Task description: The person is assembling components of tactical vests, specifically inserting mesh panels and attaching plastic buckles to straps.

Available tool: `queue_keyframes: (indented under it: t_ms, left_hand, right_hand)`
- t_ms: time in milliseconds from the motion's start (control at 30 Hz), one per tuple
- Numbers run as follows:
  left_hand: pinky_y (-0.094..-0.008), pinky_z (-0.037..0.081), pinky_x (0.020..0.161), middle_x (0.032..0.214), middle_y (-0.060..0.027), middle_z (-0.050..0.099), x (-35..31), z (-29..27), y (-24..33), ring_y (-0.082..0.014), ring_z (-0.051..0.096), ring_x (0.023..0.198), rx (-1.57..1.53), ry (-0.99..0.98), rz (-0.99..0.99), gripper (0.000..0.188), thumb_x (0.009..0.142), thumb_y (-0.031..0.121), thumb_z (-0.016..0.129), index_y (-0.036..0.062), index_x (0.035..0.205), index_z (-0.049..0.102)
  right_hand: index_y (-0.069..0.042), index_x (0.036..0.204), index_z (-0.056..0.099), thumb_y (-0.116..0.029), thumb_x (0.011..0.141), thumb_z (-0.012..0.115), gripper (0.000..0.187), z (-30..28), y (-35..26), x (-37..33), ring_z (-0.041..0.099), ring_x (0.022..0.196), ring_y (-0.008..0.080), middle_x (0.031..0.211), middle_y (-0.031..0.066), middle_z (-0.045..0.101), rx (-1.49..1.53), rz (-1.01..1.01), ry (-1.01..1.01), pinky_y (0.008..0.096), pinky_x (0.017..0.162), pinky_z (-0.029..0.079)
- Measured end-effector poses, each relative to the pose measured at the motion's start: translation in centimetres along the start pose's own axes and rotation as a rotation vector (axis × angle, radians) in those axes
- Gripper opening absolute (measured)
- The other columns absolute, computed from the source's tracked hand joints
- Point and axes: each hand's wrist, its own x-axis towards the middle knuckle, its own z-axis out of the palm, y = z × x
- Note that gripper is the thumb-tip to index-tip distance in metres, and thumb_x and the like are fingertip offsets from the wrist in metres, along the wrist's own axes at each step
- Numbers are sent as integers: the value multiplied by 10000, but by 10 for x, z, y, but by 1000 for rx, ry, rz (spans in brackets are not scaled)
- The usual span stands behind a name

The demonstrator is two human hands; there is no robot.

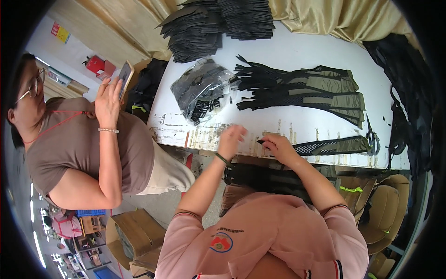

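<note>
My left hand (231, 142) is over the table's near edge, slightly blurred, with its fingers apart and nothing visible in them. Just to its right, my right hand (278, 146) pinches a small black tip that pokes out toward the left hand. An olive and black mesh strap piece (332, 147) lies right of that hand along the near edge; whether the pinched tip belongs to it, I cannot tell. Beyond my left hand stands a clear plastic bag (202, 83), with black plastic buckles (204, 108) at its mouth. Several similar olive and black strap pieces (320, 99) lie fanned out farther back.
Stacks of black cut pieces (246, 18) sit at the table's far side. Black fabric (402, 88) hangs at the right edge. At my left stands a person (93, 153) holding a phone (125, 76). Cardboard boxes (139, 235) are below on both sides of me.
</note>
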Motion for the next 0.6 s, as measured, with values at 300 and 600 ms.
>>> queue_keyframes:
  t_ms: [300,600]
  left_hand:
    - [-348,475,721,844,-120,568,100,-125,-10,-271,582,767,1008,246,104,259,754,133,698,68,995,629]
    - [-380,480,704,822,-122,604,84,-108,1,-335,591,751,984,302,214,320,686,157,770,37,871,538]
  right_hand:
    - [-41,932,658,-146,825,642,150,10,18,2,557,647,152,764,84,606,154,117,4,278,612,447]
    - [-23,920,664,-127,815,656,148,11,23,4,544,631,130,712,72,613,139,85,65,259,597,440]
